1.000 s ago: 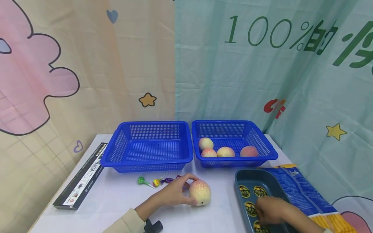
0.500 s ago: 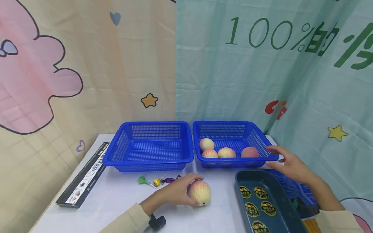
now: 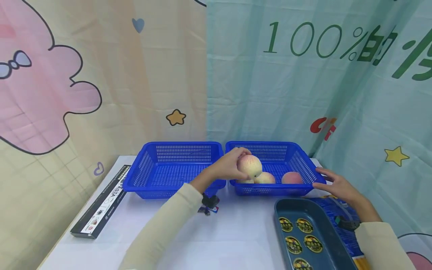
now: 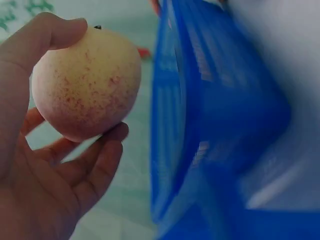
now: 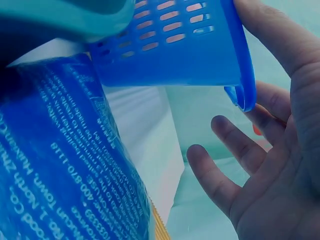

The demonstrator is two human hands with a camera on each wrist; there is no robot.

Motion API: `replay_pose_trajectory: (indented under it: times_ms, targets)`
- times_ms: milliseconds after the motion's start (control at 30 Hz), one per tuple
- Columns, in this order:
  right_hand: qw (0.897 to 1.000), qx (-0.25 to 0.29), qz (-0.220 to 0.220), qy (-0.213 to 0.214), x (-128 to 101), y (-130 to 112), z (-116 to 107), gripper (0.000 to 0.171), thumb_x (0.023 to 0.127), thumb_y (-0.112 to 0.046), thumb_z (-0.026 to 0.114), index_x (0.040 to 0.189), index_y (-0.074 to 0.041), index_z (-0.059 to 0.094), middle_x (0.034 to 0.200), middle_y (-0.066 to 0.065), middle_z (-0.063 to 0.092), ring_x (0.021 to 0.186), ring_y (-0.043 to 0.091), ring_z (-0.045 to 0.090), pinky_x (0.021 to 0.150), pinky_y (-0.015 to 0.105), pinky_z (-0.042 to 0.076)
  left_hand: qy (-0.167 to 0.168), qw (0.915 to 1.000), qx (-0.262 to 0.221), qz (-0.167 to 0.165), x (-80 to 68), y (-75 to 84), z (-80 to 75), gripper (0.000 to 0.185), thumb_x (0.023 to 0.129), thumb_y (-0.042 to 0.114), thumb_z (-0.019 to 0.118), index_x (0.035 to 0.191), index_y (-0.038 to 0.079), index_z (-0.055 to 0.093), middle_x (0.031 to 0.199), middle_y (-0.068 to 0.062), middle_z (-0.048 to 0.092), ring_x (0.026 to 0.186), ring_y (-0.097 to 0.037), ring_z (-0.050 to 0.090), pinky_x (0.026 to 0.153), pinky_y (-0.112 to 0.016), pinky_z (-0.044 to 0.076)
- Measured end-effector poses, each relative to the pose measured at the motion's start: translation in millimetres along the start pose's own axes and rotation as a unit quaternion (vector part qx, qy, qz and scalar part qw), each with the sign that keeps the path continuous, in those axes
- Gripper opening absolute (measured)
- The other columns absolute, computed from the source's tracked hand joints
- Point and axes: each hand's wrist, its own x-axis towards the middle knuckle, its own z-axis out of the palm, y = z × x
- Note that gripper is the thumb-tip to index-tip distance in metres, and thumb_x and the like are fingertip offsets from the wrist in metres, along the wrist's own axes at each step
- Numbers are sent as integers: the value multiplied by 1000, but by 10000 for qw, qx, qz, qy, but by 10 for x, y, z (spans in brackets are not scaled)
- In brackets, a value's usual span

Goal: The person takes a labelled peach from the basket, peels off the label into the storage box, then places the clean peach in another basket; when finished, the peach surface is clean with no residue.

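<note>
My left hand [image 3: 235,165] grips a large yellow-and-pink peach [image 3: 249,166] over the left part of the right blue basket [image 3: 270,190]. In the left wrist view the peach [image 4: 87,82] sits between thumb and fingertips, its small dark stem end showing. Several other peaches [image 3: 292,178] lie in that basket, some partly hidden behind the held one. My right hand [image 3: 341,187] holds the basket's right front corner. The right wrist view shows the basket rim [image 5: 245,65] between the thumb and the nearer fingers, with the other fingers spread below.
A second blue basket [image 3: 182,194] stands at left, beside a long black pasta box [image 3: 101,204]. At right lie a dark tray [image 3: 324,240] with round yellow-black labels and a blue packet [image 3: 337,210]. Wrapped sweets [image 3: 208,210] show partly beneath the left wrist.
My left hand has lifted the peach off the table and carried it up over the right basket. My right hand has left the tray and reached the basket's corner.
</note>
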Motion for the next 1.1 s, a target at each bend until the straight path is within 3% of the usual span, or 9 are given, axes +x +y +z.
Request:
replay_pose_trajectory:
  times_ms: [133,267,333,500,667,767,900,1100]
  targets:
    - [9998,91,-170,8,42,25,40,81,100,-33,66,157,5,22,156,39,19,131,65,28,93,78,38,-135,9969,473,-606,424,-283,-42,72,76,28,86,138,12,52,128,-8,55,110,-20,57,84,-31,54]
    - [9992,203,-329,-100,75,70,125,78,101,-28,65,157,5,23,156,38,19,131,64,31,92,75,42,-230,9891,837,-1186,567,-477,46,72,76,32,88,137,13,53,128,-7,58,111,-20,57,90,-34,51]
    - [9992,200,-334,-120,78,93,155,77,101,-28,65,157,5,23,157,37,19,130,63,33,92,73,43,-301,9869,921,-1294,609,-471,106,72,77,33,88,138,14,53,129,-6,58,111,-20,57,90,-35,51]
    - [9992,281,-261,-79,97,104,158,77,102,-30,63,158,2,22,159,34,17,131,61,33,92,74,42,-666,9820,1292,-1206,735,-305,215,72,80,30,85,142,16,50,129,-5,57,111,-19,57,88,-35,51]
    - [9993,262,-246,-110,134,76,133,78,102,-33,62,159,0,20,160,34,16,130,61,34,92,75,41,-876,9598,2210,-1492,771,-202,249,71,87,33,78,149,21,45,138,-2,56,123,-20,54,100,-47,45]
    - [9995,196,-240,-111,142,62,130,79,102,-33,63,159,0,20,160,34,17,129,61,35,91,75,42,-913,9533,2369,-1637,725,-189,217,68,91,35,75,151,24,44,146,0,52,133,-22,49,108,-57,36]
    - [9997,118,-186,-70,118,65,100,80,102,-34,63,159,0,20,159,35,17,128,62,35,90,75,42,-905,9650,2034,-1388,652,-216,129,62,96,36,70,151,20,45,149,-1,51,138,-22,44,113,-53,34]
    - [9996,-57,-232,-144,74,49,5,80,101,-34,63,159,2,20,157,38,19,128,64,34,88,77,41,-706,9866,1190,-862,425,-259,-96,52,101,27,65,147,11,49,143,-11,56,134,-28,50,106,-37,44]
